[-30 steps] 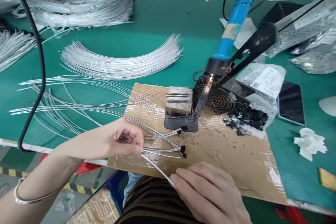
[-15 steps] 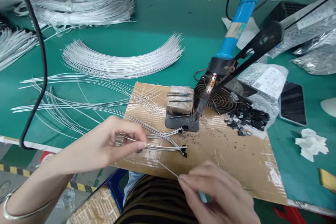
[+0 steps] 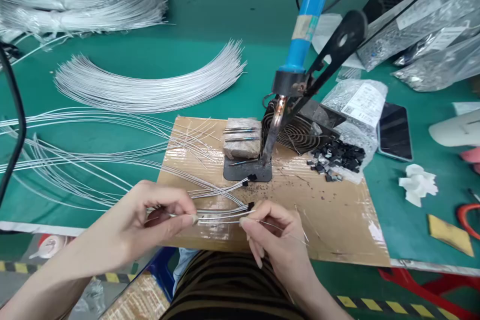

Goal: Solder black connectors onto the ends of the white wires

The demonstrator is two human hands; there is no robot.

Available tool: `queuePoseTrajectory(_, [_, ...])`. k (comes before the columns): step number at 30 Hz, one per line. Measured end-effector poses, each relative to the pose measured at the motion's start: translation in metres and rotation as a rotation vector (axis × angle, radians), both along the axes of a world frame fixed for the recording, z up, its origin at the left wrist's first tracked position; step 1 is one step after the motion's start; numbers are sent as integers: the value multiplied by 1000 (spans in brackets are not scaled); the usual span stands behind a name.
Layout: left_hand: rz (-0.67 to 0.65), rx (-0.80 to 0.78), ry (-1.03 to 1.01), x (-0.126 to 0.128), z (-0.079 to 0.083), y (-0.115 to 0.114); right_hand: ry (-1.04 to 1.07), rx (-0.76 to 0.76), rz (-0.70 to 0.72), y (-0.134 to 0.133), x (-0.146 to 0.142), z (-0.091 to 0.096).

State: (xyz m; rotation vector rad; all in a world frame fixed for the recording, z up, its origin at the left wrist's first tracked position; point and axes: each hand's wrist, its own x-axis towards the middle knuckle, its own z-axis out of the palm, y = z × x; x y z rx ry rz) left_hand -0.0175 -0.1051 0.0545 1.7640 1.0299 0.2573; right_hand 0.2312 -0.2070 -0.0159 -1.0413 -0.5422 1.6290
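Observation:
My left hand pinches a small bunch of thin silver wires over the near edge of a taped cardboard sheet. My right hand pinches the same wires close to their black-tipped ends, with one loose strand trailing to the right. A second group of black-tipped wires lies just beyond. Behind them a blue-handled soldering iron leans in its stand, tip down on a black metal plate.
A brown block with metal pins sits beside the iron. Small black parts spill from a bag. Bundles of silver wire lie on the green mat. A phone, foil bags and crumpled tissue lie to the right.
My right hand rose from my lap to the cardboard edge and took hold of the wires near their black tips. My left hand kept its pinch. The view shifted right.

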Motion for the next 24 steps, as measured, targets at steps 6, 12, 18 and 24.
queuePoseTrajectory(6, [-2,-303,-47,-4,-7,11,40,4,25,5,1,-2])
queuePoseTrajectory(12, [37,-337,-57,-2,-11,11,24,-9,21,8,0,-3])
queuePoseTrajectory(18, [72,-320,-38,3,-7,8,-3,-21,36,9,-1,-1])
queuePoseTrajectory(24, [38,-306,-21,3,-9,6,-36,-53,49,10,2,0])
